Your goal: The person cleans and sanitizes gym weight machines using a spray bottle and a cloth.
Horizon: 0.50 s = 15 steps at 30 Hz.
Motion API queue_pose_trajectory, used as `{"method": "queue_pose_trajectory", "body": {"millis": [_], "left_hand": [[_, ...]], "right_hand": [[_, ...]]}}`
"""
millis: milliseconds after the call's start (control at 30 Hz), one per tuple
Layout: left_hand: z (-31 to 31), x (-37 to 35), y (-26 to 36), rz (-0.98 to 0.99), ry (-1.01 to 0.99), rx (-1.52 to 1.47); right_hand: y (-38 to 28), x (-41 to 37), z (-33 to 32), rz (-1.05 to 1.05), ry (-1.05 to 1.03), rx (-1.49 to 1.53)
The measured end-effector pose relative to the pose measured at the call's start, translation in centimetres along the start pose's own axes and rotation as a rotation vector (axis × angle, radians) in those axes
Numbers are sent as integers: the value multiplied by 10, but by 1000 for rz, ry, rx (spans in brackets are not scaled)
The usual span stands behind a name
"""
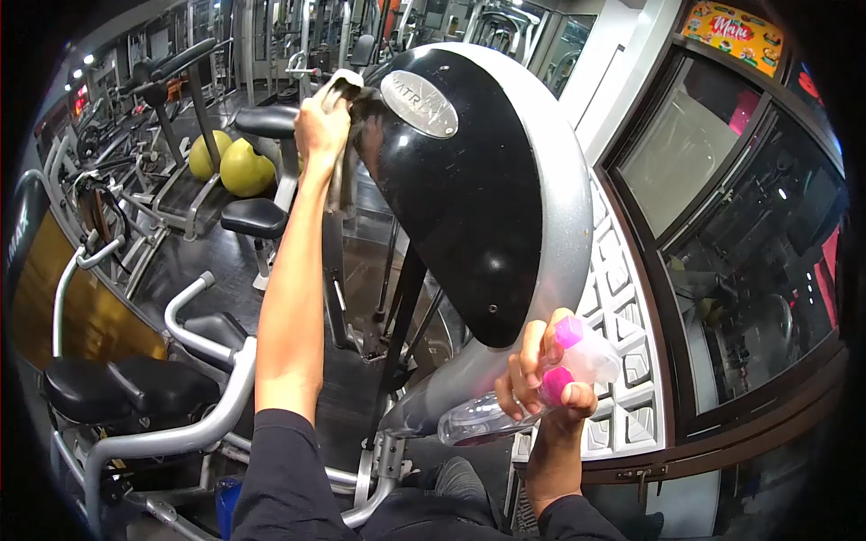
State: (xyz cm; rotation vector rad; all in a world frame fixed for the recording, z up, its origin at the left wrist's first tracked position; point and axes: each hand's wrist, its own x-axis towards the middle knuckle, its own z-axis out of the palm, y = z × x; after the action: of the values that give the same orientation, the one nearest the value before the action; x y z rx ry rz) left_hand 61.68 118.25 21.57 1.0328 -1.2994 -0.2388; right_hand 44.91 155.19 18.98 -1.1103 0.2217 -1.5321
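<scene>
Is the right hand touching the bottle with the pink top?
Touching. The head view shows the right hand wrapped around the spray bottle.

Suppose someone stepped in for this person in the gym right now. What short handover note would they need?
Left hand: raised, grip closed on a pale cloth pressed against the top edge of the machine's black cover.
Right hand: low, grip closed round a clear spray bottle with a pink nozzle, near the cover's lower end.
Done: the cloth is at the cover's top; how much has been wiped cannot be told.
Left: the cover's broad face below the cloth has no hand on it.
</scene>
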Motion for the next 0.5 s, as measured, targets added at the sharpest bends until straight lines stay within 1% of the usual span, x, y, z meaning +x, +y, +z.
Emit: {"method": "queue_pose_trajectory", "body": {"millis": [33,100,133,200,300,367,433,500], "left_hand": [[5,-1,1,36,-126,-116],[8,-7,-2,112,-128,2],[3,-11,1,114,-130,2],[-14,-23,9,147,-251,-93],[-43,-55,43,231,-333,-198],[-58,-80,60,331,-321,-215],[-67,-106,73,544,-305,-299],[-89,-124,94,462,-519,-404]], "right_hand": [[0,0,0,-6,2,-4],[0,-1,1,-1,13,14],[1,-2,1,-2,20,33],[3,-2,-1,-7,10,61],[4,-1,-1,-11,-13,84],[5,0,0,-16,-28,81],[6,0,1,-43,-17,38],[6,1,2,-48,-24,19]]}}
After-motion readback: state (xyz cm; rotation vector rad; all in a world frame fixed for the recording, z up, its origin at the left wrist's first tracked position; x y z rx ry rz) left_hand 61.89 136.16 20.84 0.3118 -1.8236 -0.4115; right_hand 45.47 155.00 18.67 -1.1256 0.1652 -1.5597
